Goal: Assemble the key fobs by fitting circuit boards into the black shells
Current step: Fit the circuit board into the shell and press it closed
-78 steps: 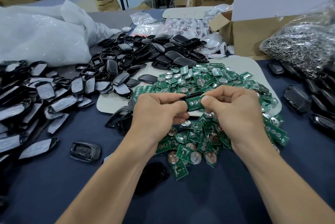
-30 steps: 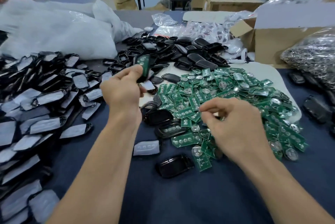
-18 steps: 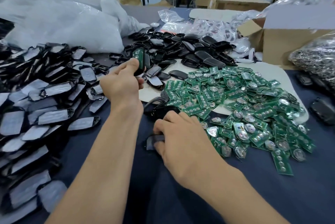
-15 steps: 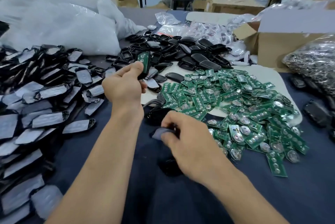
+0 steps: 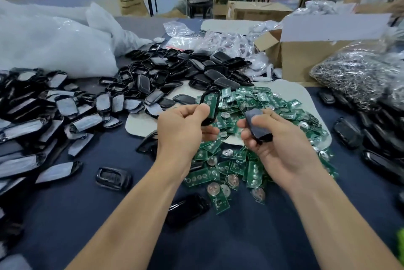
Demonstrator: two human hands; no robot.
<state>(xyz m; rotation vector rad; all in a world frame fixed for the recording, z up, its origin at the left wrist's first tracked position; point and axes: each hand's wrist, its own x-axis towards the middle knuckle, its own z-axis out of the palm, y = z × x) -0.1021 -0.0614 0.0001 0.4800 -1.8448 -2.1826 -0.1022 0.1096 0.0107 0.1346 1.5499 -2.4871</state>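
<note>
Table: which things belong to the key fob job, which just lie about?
Job: black shell with green board, left hand; grey-filmed black cover, right hand; green circuit board pile.
Idle: white plastic bag; brown cardboard box; bag of metal rings.

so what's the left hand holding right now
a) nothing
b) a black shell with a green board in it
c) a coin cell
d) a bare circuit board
b: the left hand pinches a black shell with a green board seated inside, while the right hand holds a second shell piece.
</note>
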